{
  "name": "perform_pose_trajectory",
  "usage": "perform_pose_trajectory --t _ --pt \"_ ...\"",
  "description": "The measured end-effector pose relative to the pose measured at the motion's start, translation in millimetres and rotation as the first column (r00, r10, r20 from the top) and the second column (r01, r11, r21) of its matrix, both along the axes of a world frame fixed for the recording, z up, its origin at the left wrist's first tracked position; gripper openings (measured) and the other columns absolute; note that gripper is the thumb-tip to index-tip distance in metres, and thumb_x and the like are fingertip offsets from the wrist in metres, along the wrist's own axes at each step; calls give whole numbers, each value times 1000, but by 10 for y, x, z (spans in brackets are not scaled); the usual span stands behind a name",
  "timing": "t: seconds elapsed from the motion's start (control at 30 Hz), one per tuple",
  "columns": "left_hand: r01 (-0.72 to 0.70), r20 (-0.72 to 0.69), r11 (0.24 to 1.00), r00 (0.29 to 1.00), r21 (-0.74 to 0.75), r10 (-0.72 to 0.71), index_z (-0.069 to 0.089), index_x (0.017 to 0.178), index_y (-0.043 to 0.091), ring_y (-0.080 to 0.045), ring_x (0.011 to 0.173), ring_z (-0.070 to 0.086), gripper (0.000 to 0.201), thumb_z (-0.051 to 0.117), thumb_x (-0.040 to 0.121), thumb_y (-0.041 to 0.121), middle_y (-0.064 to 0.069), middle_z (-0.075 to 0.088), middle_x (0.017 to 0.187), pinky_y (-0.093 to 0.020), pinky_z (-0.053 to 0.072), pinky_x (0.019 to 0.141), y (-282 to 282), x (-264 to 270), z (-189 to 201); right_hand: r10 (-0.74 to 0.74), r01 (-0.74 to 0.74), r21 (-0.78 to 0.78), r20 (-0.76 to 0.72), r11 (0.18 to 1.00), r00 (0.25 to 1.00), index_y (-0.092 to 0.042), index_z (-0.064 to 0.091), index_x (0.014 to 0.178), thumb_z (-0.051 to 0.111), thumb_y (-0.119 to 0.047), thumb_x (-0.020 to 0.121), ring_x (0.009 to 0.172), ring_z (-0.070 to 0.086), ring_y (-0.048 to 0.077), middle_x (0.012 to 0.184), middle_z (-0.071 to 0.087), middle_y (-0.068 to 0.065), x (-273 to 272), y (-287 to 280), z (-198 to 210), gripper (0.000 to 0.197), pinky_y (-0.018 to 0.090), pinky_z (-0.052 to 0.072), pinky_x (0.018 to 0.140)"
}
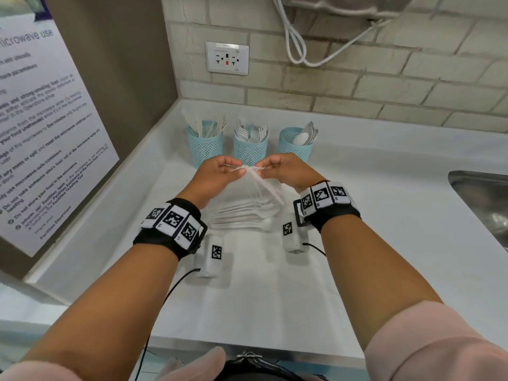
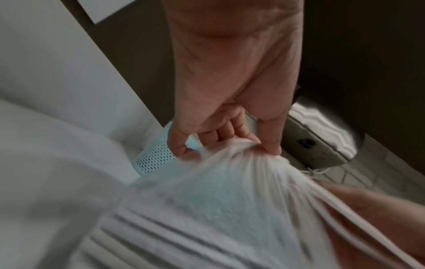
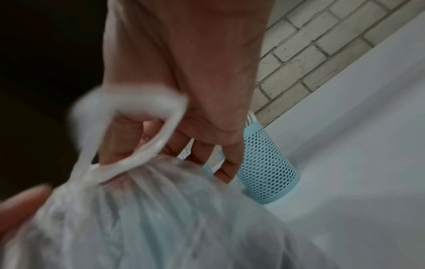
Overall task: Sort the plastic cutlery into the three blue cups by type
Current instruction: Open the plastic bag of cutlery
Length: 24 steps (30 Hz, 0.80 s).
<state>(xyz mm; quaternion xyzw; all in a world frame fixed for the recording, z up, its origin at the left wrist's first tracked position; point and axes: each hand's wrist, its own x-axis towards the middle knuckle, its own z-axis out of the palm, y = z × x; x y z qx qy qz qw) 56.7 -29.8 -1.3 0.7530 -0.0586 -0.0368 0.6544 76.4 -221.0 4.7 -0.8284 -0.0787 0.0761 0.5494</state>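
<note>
Clear plastic is bunching at the neck of the bag (image 1: 247,199), which is holding a stack of white cutlery (image 1: 242,215) and hanging just in front of the 3 blue cups (image 1: 250,149). Relative to that bag, the left hand (image 1: 217,174) is pinching its gathered top from the left, thumb and curled fingers (image 2: 230,127) closing on the twisted film, while the right hand (image 1: 286,171) is gripping the neck from the right, with a loop of the tied plastic (image 3: 128,138) running over its fingers. Behind the bag, the cups are already standing part-filled on the counter (image 1: 384,188): knives at left, forks in the middle, spoons at right, as far as can be made out. Judging from this, the step in hand is getting the bag open. Doing it well probably means working the knot loose with small opposing pulls close to the neck, keeping the bag low over the counter so the cutlery is not spilling, and staying clear of the cups behind it.
</note>
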Motion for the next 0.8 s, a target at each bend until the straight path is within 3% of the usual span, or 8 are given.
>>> perform_pose_trajectory --t 0.07,0.13,0.2,0.33,0.47,0.63,0.7,0.8 --pt "-28 0 999 1000 33 28 61 89 22 6 56 58 13 68 84 12 1 62 76 -4 45 58 45 20 -9 -49 49 27 9 998 999 -15 71 90 70 -10 81 61 60 -1 67 67 -11 -20 -43 -21 10 13 46 66" --pt "-8 8 998 1000 64 8 62 88 23 -1 64 58 14 68 84 12 -1 61 77 -10 45 64 18 15 -8 -54 53 29 31 998 998 -19 70 86 69 -10 82 65 58 5 69 64 -4 -51 -12 -35 10 18 47 72" --pt "12 43 995 999 98 -16 63 89 21 -8 71 55 12 70 82 14 -2 59 79 -17 45 71 -69 -6 6 -25 22 40 69 999 997 -15 69 90 68 -6 82 68 55 9 71 60 0 -91 97 -41 12 17 46 72" --pt "-108 103 989 990 96 98 63 86 18 -9 66 52 12 72 80 12 2 55 70 -17 45 70 -59 9 22 -105 90 143 107 986 989 -3 68 96 68 -4 82 76 59 16 85 64 12 -143 131 -46 14 24 50 76" --pt "-123 102 980 989 158 108 68 94 10 -11 69 55 16 73 79 13 1 59 70 -22 47 73 -11 13 20 -140 125 178 73 976 987 -8 68 94 69 -10 83 74 61 14 83 66 8 -178 44 -61 11 20 52 69" --pt "-110 136 968 987 226 80 68 80 11 -10 64 51 11 76 76 17 4 58 67 -20 44 67 -42 14 88 -85 69 134 123 989 989 -7 69 90 70 -8 81 78 61 15 82 66 5 -184 84 8 9 25 50 79" --pt "-106 122 969 989 223 80 64 72 17 -13 68 51 13 77 76 16 2 59 68 -25 44 71 66 33 113 -106 90 161 97 983 990 -14 67 82 68 -8 82 72 60 10 78 65 1 -183 -20 5 7 23 49 75" --pt "-12 78 981 997 196 -3 63 76 19 -12 72 54 11 72 80 15 -1 61 76 -15 44 66 55 -6 198 -98 80 186 90 979 991 -18 63 78 66 -9 85 60 57 -1 73 63 -3 -187 -4 32 11 14 45 62"
